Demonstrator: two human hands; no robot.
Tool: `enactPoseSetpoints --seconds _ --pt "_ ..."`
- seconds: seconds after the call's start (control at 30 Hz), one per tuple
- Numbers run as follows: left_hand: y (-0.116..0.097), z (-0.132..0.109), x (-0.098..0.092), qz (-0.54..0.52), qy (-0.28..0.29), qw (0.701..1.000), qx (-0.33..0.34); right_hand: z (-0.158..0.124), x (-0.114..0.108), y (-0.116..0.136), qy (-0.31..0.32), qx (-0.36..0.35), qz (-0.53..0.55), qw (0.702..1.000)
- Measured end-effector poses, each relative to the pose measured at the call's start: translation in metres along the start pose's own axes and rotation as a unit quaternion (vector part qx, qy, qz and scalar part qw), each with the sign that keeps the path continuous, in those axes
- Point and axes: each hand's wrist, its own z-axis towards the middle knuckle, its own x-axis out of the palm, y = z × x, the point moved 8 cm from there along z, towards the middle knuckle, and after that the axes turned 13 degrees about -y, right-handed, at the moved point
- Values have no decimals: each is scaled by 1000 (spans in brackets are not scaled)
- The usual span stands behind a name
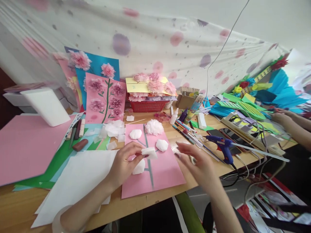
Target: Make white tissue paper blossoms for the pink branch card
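My left hand pinches a small folded piece of white tissue paper between thumb and fingertips. It hovers over a pink card with a grey-green stem on it. On that card sit a fluffy white paper flower and several flatter white paper rounds, such as the one on the right. One round is partly covered by my left hand. To the right of the card's edge, my right hand is raised with its fingers apart, holding nothing.
White sheets and tissue squares lie left of the card. A blue glue gun, pens and phones lie right. Behind stand a red basket and a finished pink flower card. Another person's hands are far right.
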Motion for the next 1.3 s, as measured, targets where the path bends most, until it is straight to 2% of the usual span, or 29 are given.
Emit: enactPoseSetpoints --seconds 0.07,0.13,0.3,0.4,0.53,0.7,0.8,0.93,1.03,1.17,1.3 --pt "-3 0 -1 7 -2 1000 28 -7 21 25 31 -27 109 993" --pt "-6 -1 -1 20 6 998 51 -12 38 40 36 -44 169 984" --pt "-11 -2 3 48 28 995 79 -13 59 43 3 -50 200 978" --pt "-9 -4 4 33 33 998 44 -12 60 37 -18 -43 193 980" --pt "-2 -5 7 5 41 999 -26 -14 61 38 -10 -28 189 982" --pt "8 -5 6 -41 19 993 -110 -23 80 37 90 45 216 971" --pt "16 -7 7 -62 16 985 -159 -26 86 31 101 78 202 971" --pt "17 -8 6 -64 5 984 -166 -28 89 24 97 104 208 968" --pt "16 -7 6 -68 10 983 -172 -27 86 27 90 89 209 970" --pt "17 -7 8 -93 13 978 -187 -29 91 32 121 78 238 961" --pt "20 -8 8 -100 -4 976 -191 -30 92 33 121 69 216 966"
